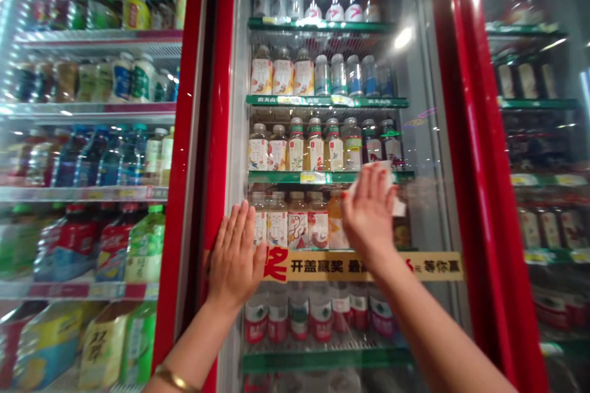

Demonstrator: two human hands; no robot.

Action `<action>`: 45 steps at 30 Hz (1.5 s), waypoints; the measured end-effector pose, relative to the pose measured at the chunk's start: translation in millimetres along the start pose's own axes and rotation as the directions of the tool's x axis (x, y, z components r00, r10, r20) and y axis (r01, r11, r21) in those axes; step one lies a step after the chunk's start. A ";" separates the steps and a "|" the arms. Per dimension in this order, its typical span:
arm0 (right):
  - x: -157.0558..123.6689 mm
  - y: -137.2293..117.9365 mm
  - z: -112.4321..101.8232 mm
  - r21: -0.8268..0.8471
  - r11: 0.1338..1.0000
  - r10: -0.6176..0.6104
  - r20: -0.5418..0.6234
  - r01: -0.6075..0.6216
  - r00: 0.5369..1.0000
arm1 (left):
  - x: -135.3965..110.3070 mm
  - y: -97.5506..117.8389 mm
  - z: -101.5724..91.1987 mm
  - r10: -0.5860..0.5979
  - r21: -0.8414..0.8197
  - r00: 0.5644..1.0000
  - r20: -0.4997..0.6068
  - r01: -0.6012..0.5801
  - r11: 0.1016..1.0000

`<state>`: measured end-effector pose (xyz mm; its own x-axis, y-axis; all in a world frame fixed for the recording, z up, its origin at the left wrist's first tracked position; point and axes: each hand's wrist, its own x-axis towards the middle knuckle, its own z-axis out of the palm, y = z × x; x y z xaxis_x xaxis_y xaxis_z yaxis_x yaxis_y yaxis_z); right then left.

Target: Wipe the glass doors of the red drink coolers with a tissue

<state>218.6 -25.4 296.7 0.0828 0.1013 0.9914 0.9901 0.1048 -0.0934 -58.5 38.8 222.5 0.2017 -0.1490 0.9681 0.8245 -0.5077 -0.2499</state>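
My left hand (237, 252) lies flat on the red-framed glass door (221, 135) of a drinks fridge, at the left edge of the pane, fingers stretched upward and holding nothing. A gold bangle (177, 379) circles that wrist. On the glass, right of centre, my right hand (371, 212) presses a white tissue (399, 206) under its fingers; part of the tissue sticks out past the fingertips and to the right. Just below this hand, a yellow banner strip (442, 266) with dark and red lettering crosses the pane.
Behind the glass, bottles stand in rows on green-edged shelves (322, 177). To the left, another fridge section (101, 194) holds colourful bottles and large jugs. A further red-framed fridge (502, 196) with bottles stands on the right. Lights reflect in the glass.
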 end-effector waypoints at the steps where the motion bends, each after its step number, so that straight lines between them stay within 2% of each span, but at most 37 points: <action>1: -21.3 -31.0 11.8 0.013 0.995 -0.102 0.032 0.102 0.994 | -0.4 -0.9 -1.2 -0.001 -0.021 1.000 -0.010 0.001 1.000; 2: -46.0 -58.3 22.1 0.034 0.972 -0.236 0.071 0.234 0.969 | -0.2 -2.0 -2.6 0.003 -0.045 1.000 -0.023 -0.004 0.999; 4: -95.3 -87.0 33.8 0.091 0.814 -0.581 0.115 0.574 0.806 | 0.6 -4.2 -5.0 0.012 -0.080 0.999 -0.042 -0.015 0.997; 5: -115.5 -84.0 34.0 0.098 0.761 -0.649 0.134 0.642 0.749 | 0.7 -4.9 -5.7 0.015 -0.089 0.999 -0.047 -0.019 0.996; 6: -130.9 -69.3 30.6 0.083 0.748 -0.663 0.148 0.658 0.734 | 0.4 -5.1 -5.9 0.017 -0.093 0.999 -0.050 -0.022 0.995; 7: -141.4 -44.9 24.2 0.043 0.794 -0.605 0.159 0.607 0.780 | 0.1 -4.9 -5.6 0.019 -0.093 0.998 -0.053 -0.024 0.995; 8: -147.5 -14.2 15.9 -0.013 0.869 -0.488 0.158 0.495 0.859 | -0.1 -4.3 -4.9 0.021 -0.091 0.998 -0.057 -0.026 0.996; 9: -150.1 18.2 7.3 -0.077 0.941 -0.319 0.128 0.330 0.939 | 0.2 -3.5 -4.0 0.021 -0.085 0.998 -0.060 -0.026 0.996; 10: -150.7 47.7 -0.3 -0.118 0.984 -0.126 0.091 0.136 0.988 | 1.0 -2.5 -3.1 0.020 -0.078 0.998 -0.065 -0.025 0.997; 11: -150.7 69.8 -5.5 -0.131 0.990 0.058 0.024 -0.055 0.998 | 2.3 -1.4 -2.2 0.017 -0.070 0.997 -0.071 -0.022 0.997; 12: -151.8 81.2 -7.3 -0.128 0.969 0.210 -0.031 -0.212 0.977 | 3.7 -0.3 -1.5 0.012 -0.063 0.997 -0.077 -0.017 0.998; 13: -155.7 80.2 -5.6 -0.117 0.943 0.304 -0.065 -0.310 0.950 | 4.4 1.1 -1.1 0.005 -0.058 0.997 -0.081 -0.010 0.998; 14: -163.5 67.3 -0.5 -0.111 0.935 0.330 -0.072 -0.337 0.941 | 3.5 3.0 -1.1 -0.005 -0.060 0.997 -0.083 0.000 0.998; 15: -176.1 44.8 7.1 -0.114 0.950 0.286 -0.054 -0.291 0.957 | 0.0 5.6 -1.6 -0.016 -0.071 0.996 -0.086 0.010 0.997; 16: -193.3 16.7 15.7 -0.127 0.976 0.177 0.002 -0.175 0.984 | -7.1 9.5 -2.6 -0.025 -0.085 0.996 -0.085 0.018 0.996; 17: -214.2 -12.3 23.9 -0.130 0.991 -0.007 0.056 0.014 0.998 | -18.4 14.7 -4.1 -0.030 -0.092 0.997 -0.076 0.023 0.995; 18: -237.1 -37.4 30.4 -0.121 0.967 -0.216 0.089 0.226 0.972 | -34.1 21.2 -6.2 -0.028 -0.087 0.998 -0.061 0.023 0.996; 20: -280.9 -61.8 35.3 -0.107 0.848 -0.507 0.124 0.519 0.853 | -76.8 36.9 -11.6 0.001 -0.038 1.000 0.003 -0.001 0.999; 21: -298.0 -57.6 33.3 -0.108 0.807 -0.569 0.124 0.581 0.813 | -101.4 44.7 -14.6 0.024 -0.007 0.998 0.050 -0.024 1.000; 22: -310.1 -43.0 28.8 -0.119 0.800 -0.576 0.123 0.588 0.809 | -125.9 51.7 -17.5 0.045 0.018 0.994 0.096 -0.047 0.999; 24: -316.9 6.6 15.1 -0.155 0.884 -0.425 0.127 0.441 0.896 | -168.5 61.7 -21.5 0.065 0.036 0.985 0.158 -0.071 0.997; 26: -300.6 57.1 2.0 -0.185 0.977 -0.093 0.093 0.109 0.991 | -195.5 66.5 -22.6 0.053 0.042 0.985 0.164 -0.060 0.997; 27: -285.8 72.7 -1.7 -0.178 0.981 0.090 0.056 -0.078 0.994 | -202.6 67.6 -22.1 0.039 0.049 0.987 0.155 -0.047 0.998; 28: -268.8 78.1 -2.2 -0.154 0.960 0.240 0.016 -0.235 0.971 | -206.4 68.0 -21.2 0.028 0.056 0.989 0.146 -0.037 0.998; 29: -251.7 72.1 0.5 -0.123 0.935 0.335 -0.014 -0.334 0.942 | -207.7 68.0 -20.3 0.025 0.060 0.990 0.139 -0.034 0.998; 30: -236.8 55.5 6.2 -0.093 0.929 0.358 -0.029 -0.359 0.933 | -207.7 67.7 -19.5 0.029 0.059 0.991 0.134 -0.037 0.998; 32: -220.2 1.0 22.2 -0.063 0.978 0.202 0.018 -0.201 0.979 | -206.9 66.7 -18.7 0.036 0.044 0.992 0.121 -0.041 0.998; 33: -219.7 -28.6 29.9 -0.035 0.999 0.026 0.063 -0.024 0.998 | -207.0 66.2 -18.8 0.033 0.032 0.994 0.105 -0.036 0.999; 34: -223.9 -53.4 35.8 0.012 0.986 -0.167 0.103 0.166 0.981 | -207.6 65.9 -19.1 0.019 0.022 0.996 0.088 -0.021 1.000; 35: -231.3 -69.4 39.2 0.054 0.943 -0.332 0.141 0.328 0.933 | -208.6 65.7 -19.5 -0.006 0.013 0.998 0.068 0.005 1.000; 37: -249.9 -65.6 36.8 0.096 0.863 -0.505 0.198 0.496 0.840 | -210.7 66.0 -20.1 -0.061 0.003 0.997 0.039 0.061 0.998; 38: -258.5 -45.6 31.1 0.077 0.866 -0.498 0.215 0.494 0.840 | -211.5 66.3 -20.2 -0.080 -0.002 0.996 0.032 0.080 0.997; 40: -271.1 16.8 13.2 -0.027 0.948 -0.304 0.210 0.316 0.929 | -212.2 67.0 -19.9 -0.095 -0.016 0.995 0.041 0.096 0.995; 41: -275.3 50.3 3.5 -0.085 0.985 -0.138 0.164 0.153 0.977 | -212.1 67.4 -19.6 -0.095 -0.025 0.994 0.047 0.096 0.995; 42: -278.8 78.8 -4.5 -0.127 0.990 0.068 0.111 -0.053 0.991 | -211.8 67.8 -19.1 -0.094 -0.033 0.994 0.050 0.096 0.995; 44: -288.8 105.6 -9.5 -0.156 0.929 0.339 -0.002 -0.335 0.941 | -211.2 68.4 -18.2 -0.098 -0.040 0.994 0.048 0.100 0.994; 45: -297.9 100.2 -5.5 -0.160 0.906 0.393 -0.025 -0.391 0.919 | -211.1 68.7 -17.8 -0.101 -0.040 0.994 0.040 0.102 0.994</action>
<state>293.7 -50.5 -7.5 0.4678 0.1092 0.8771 0.8829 -0.1032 -0.4581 -53.9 20.2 0.6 0.1389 -0.0627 0.9883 0.8190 -0.5538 -0.1502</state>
